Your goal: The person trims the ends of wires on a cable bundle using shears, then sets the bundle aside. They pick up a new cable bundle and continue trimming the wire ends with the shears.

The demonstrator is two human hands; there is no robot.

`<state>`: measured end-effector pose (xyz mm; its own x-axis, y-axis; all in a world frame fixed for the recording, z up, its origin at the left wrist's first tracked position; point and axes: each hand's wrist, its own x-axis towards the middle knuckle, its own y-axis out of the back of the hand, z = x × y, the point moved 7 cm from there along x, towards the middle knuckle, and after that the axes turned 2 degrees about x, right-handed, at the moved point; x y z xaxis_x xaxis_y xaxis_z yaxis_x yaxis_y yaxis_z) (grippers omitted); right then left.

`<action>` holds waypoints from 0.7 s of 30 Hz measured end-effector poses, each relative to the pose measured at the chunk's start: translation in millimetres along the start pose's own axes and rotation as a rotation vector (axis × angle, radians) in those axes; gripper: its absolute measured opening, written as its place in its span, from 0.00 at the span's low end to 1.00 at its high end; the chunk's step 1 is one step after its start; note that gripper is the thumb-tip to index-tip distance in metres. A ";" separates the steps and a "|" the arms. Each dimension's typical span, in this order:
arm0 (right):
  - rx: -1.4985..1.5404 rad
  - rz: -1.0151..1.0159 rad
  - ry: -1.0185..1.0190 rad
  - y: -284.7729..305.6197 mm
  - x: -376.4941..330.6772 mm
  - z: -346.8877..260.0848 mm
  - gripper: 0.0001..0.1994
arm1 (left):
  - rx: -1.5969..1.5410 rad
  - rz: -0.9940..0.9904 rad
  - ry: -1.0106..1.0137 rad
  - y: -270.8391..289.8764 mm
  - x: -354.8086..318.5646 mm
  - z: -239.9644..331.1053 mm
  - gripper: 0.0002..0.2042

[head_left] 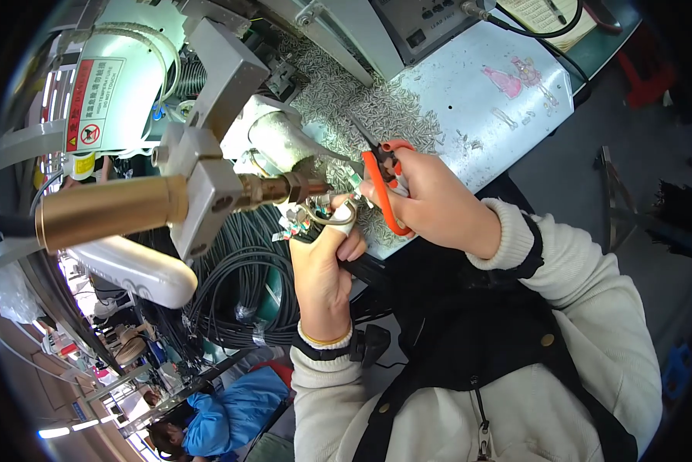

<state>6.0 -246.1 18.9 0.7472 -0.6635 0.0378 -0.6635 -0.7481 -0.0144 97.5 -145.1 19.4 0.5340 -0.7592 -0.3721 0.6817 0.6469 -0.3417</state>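
Observation:
My right hand (442,200) is closed around a pair of pliers with orange handles (378,189), their dark, narrow jaws pointing up and left over a heap of small silvery metal pieces (396,115). Just below and left of it, my left hand (320,269) pinches several small green and white parts on wires (294,225); the fingertips are partly hidden behind a curved metal tube. Another small green part (355,180) shows between the two hands, close to the pliers. A finger of my left hand has a white covering.
A brass-coloured cylinder (111,212) on a metal bracket reaches in from the left toward my left hand. Coiled black cables (246,269) lie below it. A grey control box (431,27) stands at the back. A person in blue (238,408) sits at lower left.

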 end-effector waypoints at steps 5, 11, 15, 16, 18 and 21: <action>0.436 -0.193 -0.225 -13.9 -30.3 3.5 0.08 | -0.171 -0.083 0.080 2.7 -27.8 -14.2 0.09; 0.658 -0.221 -0.337 -16.4 -50.3 -2.8 0.07 | -0.103 -0.074 -0.038 -4.3 -52.7 -19.4 0.10; -0.465 0.188 0.434 17.6 -54.5 -42.3 0.06 | 0.267 0.084 -0.254 -7.6 -63.9 -12.0 0.09; -0.466 0.191 0.436 17.8 -56.8 -44.0 0.06 | 0.320 0.083 -0.328 -8.7 -67.2 -10.3 0.09; -0.463 -0.024 0.478 1.7 -65.3 -48.3 0.06 | 0.370 0.078 -0.399 -6.7 -72.1 -10.4 0.10; -0.371 -0.157 0.378 -2.4 -63.8 -44.3 0.05 | 0.606 0.012 -0.254 -3.0 -70.8 -22.3 0.10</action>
<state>-41.7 -201.3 60.8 0.8179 -0.4422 0.3681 -0.5653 -0.7368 0.3710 46.4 -91.7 27.5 0.5944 -0.7932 -0.1326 0.7963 0.5574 0.2351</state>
